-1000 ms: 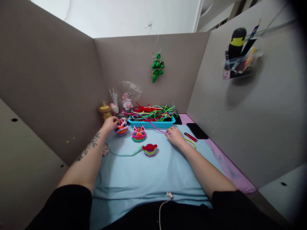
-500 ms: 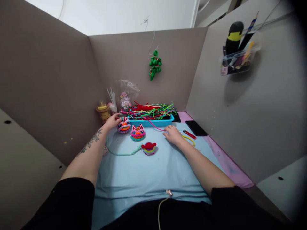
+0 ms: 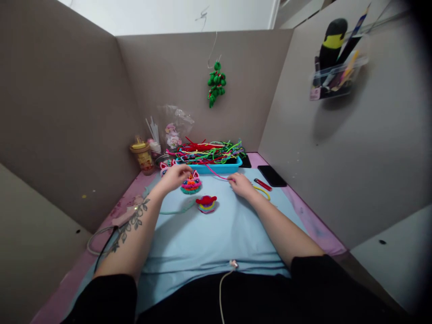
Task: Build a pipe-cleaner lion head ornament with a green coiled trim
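Observation:
My left hand (image 3: 176, 177) hangs in front of the pink fuzzy animal head (image 3: 191, 186), partly covering it. Its fingertips are drawn together, and whatever they may hold is too small to make out. Behind the wrist shows a second fuzzy head (image 3: 164, 170), mostly hidden. My right hand (image 3: 239, 184) rests low over the blue cloth, fingers pinched on the end of a bright pink pipe cleaner (image 3: 216, 173). That strand runs back to a blue tray (image 3: 216, 169) heaped with colourful pipe cleaners. Between the hands and nearer me lies a small red-topped rainbow piece (image 3: 206, 204).
A red cutter (image 3: 263, 185), a yellow strand (image 3: 263, 193) and a black phone (image 3: 272, 176) lie right of my right hand. A cup (image 3: 143, 158) and a metal bowl (image 3: 164, 159) stand at the back left. Grey panels (image 3: 202, 90) enclose the table.
My left hand has moved right and toward me, away from the bowl area, to in front of the pink head. My right hand stays at the pink pipe cleaner. The view has shifted slightly.

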Motion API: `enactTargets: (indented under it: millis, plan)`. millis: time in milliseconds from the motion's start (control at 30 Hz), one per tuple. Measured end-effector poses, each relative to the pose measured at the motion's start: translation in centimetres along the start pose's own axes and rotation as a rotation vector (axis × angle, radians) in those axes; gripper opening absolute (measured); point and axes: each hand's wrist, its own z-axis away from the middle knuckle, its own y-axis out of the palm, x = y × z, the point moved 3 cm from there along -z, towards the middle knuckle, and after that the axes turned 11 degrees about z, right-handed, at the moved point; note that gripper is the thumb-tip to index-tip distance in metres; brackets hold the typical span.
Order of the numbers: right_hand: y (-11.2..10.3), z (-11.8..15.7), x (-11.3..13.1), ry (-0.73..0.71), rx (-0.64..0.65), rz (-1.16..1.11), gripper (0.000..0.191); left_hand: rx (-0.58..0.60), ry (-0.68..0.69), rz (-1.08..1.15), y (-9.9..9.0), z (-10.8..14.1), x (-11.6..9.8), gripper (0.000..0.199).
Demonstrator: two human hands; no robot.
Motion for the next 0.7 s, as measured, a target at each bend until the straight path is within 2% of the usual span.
enactTargets:
  millis: [33, 67, 133, 200, 267, 333, 400, 467, 567, 633, 700]
  plan:
    - [0.0, 0.2, 0.5, -0.039, 0.016, -0.086, 0.023, 0.188, 0.001, 0.035, 1.7, 0.5, -0.3, 0.025]
    - [0.0, 0.5, 1.0, -0.094, 0.052, -0.18, 0.023, 0.307, -0.004, 0.054, 3.0, 1.1, -0.4, 0.028]
    - [0.1, 1.2, 2.4, -0.238, 0.159, -0.347, 0.026, 0.399, -0.025, 0.045, 4.7, 2.0, 0.0, 0.033]
    - [0.2, 1.9, 3.8, -0.383, 0.239, -0.43, 0.032, 0.385, -0.058, 0.031, 5.2, 2.7, 0.8, 0.033]
    - [0.2, 2.5, 4.9, -0.465, 0.245, -0.447, 0.037, 0.338, -0.101, 0.033, 4.9, 3.2, 1.6, 0.034]
    - [0.2, 2.9, 5.7, -0.483, 0.208, -0.445, 0.038, 0.329, -0.144, 0.051, 4.5, 3.7, 2.0, 0.035]
    - [0.3, 3.1, 6.3, -0.487, 0.169, -0.439, 0.042, 0.385, -0.18, 0.065, 4.4, 4.3, 2.1, 0.038]
    - [0.5, 3.4, 6.8, -0.507, 0.144, -0.422, 0.051, 0.448, -0.21, 0.048, 4.7, 4.9, 2.0, 0.043]
    - [0.9, 3.7, 7.3, -0.537, 0.114, -0.389, 0.065, 0.483, -0.247, -0.019, 5.4, 5.4, 1.9, 0.053]
    - [1.2, 3.8, 7.4, -0.544, 0.094, -0.378, 0.069, 0.488, -0.262, -0.043, 5.5, 5.5, 2.1, 0.052]
    - [1.4, 3.8, 7.4, -0.537, 0.084, -0.374, 0.069, 0.444, -0.265, -0.024, 5.1, 5.5, 2.4, 0.043]
